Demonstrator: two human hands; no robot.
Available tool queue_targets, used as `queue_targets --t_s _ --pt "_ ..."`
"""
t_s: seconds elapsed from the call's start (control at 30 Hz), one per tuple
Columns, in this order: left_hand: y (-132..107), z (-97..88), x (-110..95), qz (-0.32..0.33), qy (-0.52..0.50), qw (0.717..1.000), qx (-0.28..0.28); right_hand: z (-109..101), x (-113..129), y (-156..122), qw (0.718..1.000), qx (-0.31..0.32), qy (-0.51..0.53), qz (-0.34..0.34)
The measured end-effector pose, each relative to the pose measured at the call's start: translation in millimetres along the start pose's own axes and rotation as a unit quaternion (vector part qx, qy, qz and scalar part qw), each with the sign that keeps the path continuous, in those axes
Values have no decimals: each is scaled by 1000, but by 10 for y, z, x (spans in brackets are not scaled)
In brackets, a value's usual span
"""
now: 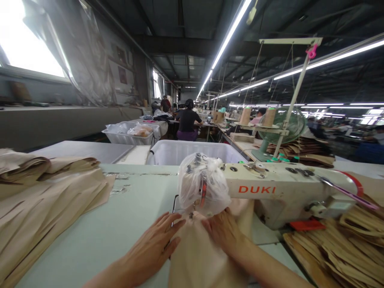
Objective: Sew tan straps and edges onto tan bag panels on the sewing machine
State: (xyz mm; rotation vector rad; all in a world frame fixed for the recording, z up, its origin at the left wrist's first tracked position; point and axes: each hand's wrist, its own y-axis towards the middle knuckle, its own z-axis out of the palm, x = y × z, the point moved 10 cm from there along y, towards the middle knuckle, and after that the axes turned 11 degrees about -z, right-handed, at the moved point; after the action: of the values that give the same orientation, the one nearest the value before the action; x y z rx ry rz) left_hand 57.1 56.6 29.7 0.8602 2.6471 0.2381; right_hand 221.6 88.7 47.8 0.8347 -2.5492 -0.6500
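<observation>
A beige fabric piece (pixel 195 256) lies under the needle area of a white sewing machine (pixel 255 192), whose head is wrapped in a clear plastic bag (pixel 207 184). My left hand (pixel 159 236) rests at the fabric's left edge, fingers stretched toward the presser foot (pixel 191 215). On the right side of the same fabric, my right hand (pixel 223 228) lies flat close to the machine head, its fingertips partly hidden behind the plastic. The fabric runs from the foot down toward me.
Beige fabric pieces (pixel 54 200) are stacked at the left, more brown pieces (pixel 336 248) at the right. Behind the machine stands a white plastic bin (pixel 198 150). Thread cones (pixel 245 116) and a green fan (pixel 282 124) are back right. A person (pixel 189 122) sits farther ahead.
</observation>
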Motion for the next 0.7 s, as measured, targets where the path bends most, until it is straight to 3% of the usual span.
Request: queue_targets --t_s 0.13,0.4,0.53,0.7 --pt "51 -47 -3 -1 -40 999 12 152 123 -266 998 43 -32 22" --pt "106 54 -130 39 -48 997 55 422 307 -328 995 94 0 15" --pt "102 58 -156 55 -23 998 36 455 288 -331 993 121 5 7" --pt "65 51 -99 79 7 996 -32 486 267 -301 992 124 -2 4"
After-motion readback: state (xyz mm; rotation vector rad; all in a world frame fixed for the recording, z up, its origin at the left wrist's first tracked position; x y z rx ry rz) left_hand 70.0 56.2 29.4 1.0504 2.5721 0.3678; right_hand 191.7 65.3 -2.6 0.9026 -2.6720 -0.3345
